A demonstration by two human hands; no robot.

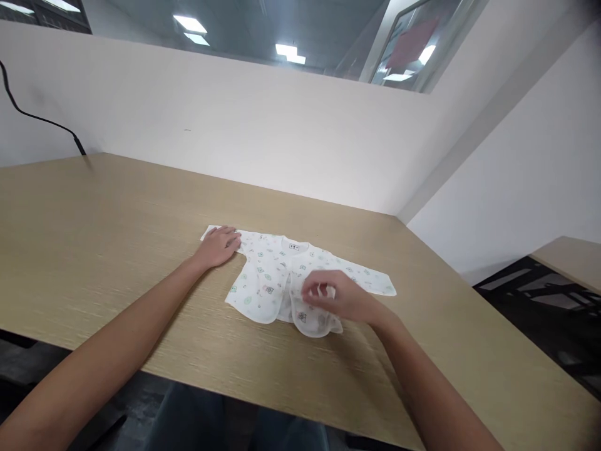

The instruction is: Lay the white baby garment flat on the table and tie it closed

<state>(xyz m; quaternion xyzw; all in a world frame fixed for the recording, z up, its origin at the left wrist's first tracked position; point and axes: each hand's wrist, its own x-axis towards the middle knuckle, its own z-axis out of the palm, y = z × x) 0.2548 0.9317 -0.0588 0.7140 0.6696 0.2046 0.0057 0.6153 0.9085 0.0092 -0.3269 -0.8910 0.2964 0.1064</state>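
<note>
A small white baby jacket (263,269) with a green and grey print lies spread on the table, its neck label facing up and its two front panels parted in the middle. My left hand (219,245) rests flat on the sleeve at the left, fingers stretched over the cloth. Above the right front panel is my right hand (340,294), its fingers curled round so that the tips come close to the thumb. No cloth shows between those fingertips. Part of the panel is hidden under this hand. The right sleeve lies stretched out beyond it.
The wood-grain table (141,213) meets a white wall (263,131) with a window above. A black cable (47,120) hangs down at the back left. To the right stands another piece of furniture (573,260) with a dark frame. My legs are below the front edge.
</note>
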